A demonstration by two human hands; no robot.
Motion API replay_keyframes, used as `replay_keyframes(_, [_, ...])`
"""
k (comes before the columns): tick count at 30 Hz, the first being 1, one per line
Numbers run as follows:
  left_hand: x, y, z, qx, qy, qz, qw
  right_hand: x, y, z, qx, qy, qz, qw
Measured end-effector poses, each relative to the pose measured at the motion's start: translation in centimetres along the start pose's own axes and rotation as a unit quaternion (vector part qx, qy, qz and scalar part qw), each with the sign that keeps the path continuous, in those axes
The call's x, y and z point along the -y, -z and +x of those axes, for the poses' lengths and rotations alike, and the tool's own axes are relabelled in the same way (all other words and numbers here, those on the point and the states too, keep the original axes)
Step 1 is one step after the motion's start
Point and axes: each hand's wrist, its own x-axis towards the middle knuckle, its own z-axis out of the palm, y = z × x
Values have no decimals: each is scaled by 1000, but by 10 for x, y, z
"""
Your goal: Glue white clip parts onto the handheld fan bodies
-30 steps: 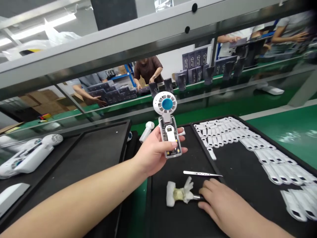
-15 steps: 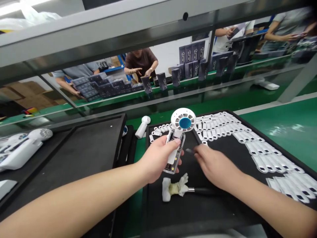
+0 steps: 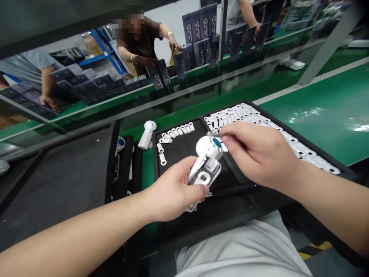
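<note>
My left hand (image 3: 180,190) is closed around the handle of a small white handheld fan (image 3: 206,148) with a blue centre. The fan is tilted, and its handle shows the dark inside and a white oval-ended strip under my thumb. My right hand (image 3: 259,154) is pinched just beside the fan head. From its fingertips sticks out a small greyish piece (image 3: 212,134), too blurred to name. Whether that piece touches the fan I cannot tell. Behind the hands, many white strips (image 3: 180,130) lie in rows in a black tray (image 3: 173,177).
Another white fan (image 3: 147,135) lies on the green bench left of the tray. A second black tray (image 3: 72,165) stands at the left. Across the bench, co-workers handle dark printed boxes (image 3: 198,29). A slanted metal post (image 3: 325,50) rises at the right.
The fan has turned in my left hand, so its head tips to the right. My right hand has moved up beside the fan head. The view has shifted, and the hammer-like tool is no longer visible.
</note>
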Motion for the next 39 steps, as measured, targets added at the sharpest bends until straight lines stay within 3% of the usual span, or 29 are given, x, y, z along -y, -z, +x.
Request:
replay_keyframes(3, [-2,1,3,-45,-30,4,999,13,17,-14,104,77,-60,990])
replay_keyframes(5, [-2,1,4,-68,-49,45,995,19,21,-20,141,106,-94,980])
replay_keyframes(9, [0,-2,0,-73,-71,107,989,25,18,-23,136,139,-116,974])
replay_keyframes(17, [0,-3,-6,-88,-99,181,974,34,20,-25,121,141,-115,976])
replay_keyframes(39, [2,-4,-8,-106,-113,239,959,43,12,-20,139,130,-126,974])
